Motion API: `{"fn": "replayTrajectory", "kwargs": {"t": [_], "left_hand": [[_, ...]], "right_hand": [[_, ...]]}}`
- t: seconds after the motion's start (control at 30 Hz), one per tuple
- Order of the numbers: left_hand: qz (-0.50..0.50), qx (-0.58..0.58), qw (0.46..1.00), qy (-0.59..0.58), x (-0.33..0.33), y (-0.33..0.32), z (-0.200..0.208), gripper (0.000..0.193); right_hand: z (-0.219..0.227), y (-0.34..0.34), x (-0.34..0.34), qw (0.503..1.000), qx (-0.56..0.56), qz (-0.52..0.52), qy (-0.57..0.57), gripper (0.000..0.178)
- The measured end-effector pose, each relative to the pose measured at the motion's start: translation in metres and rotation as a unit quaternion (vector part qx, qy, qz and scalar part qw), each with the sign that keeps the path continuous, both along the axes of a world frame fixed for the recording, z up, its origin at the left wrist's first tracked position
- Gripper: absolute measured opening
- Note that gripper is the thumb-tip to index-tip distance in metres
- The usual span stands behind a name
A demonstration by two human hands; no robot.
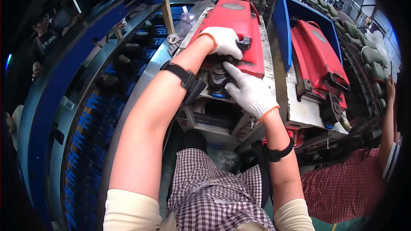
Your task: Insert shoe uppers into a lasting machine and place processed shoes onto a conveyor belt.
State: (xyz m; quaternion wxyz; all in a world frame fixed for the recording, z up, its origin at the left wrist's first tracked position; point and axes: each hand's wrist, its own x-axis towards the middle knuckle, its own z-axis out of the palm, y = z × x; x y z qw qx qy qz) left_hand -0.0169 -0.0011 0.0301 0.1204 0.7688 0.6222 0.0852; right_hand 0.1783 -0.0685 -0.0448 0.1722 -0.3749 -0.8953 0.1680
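My left hand, in a white knit glove, is closed around the black handle on the front of a red machine cover. Below it, my right hand, gloved the same way, reaches in from the right. Its index finger is stretched out to a dark metal part under the cover's front edge, and the thumb stands apart beneath. A blue piece shows at the bottom of that metal part. What lies under the right fingertips is partly hidden.
A second red-covered machine stands at the right beside a blue panel. At the left runs a line with blue racks. A translucent bottle stands behind my left arm. Co-workers are at the far left and right; shoe-shaped forms fill a rack.
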Motion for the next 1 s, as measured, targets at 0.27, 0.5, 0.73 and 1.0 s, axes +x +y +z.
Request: {"fn": "replayTrajectory", "kwargs": {"t": [0.27, 0.5, 0.73, 1.0], "left_hand": [[-0.024, 0.039, 0.999, -0.001, -0.002, 0.006, -0.005, 0.056], [0.001, 0.040, 0.999, -0.032, 0.001, 0.000, -0.002, 0.070], [0.036, 0.068, 0.997, 0.011, 0.006, -0.012, -0.003, 0.073], [0.053, 0.102, 0.993, 0.017, 0.008, -0.008, -0.010, 0.078]], "right_hand": [[-0.001, -0.002, 0.002, 0.997, 0.020, -0.027, 0.066, 0.057], [-0.007, -0.001, 0.004, 0.996, 0.029, -0.026, 0.082, 0.058], [-0.005, -0.004, 0.004, 0.996, 0.011, -0.034, 0.082, 0.057], [-0.012, 0.001, 0.005, 0.995, 0.025, -0.029, 0.095, 0.057]]}}
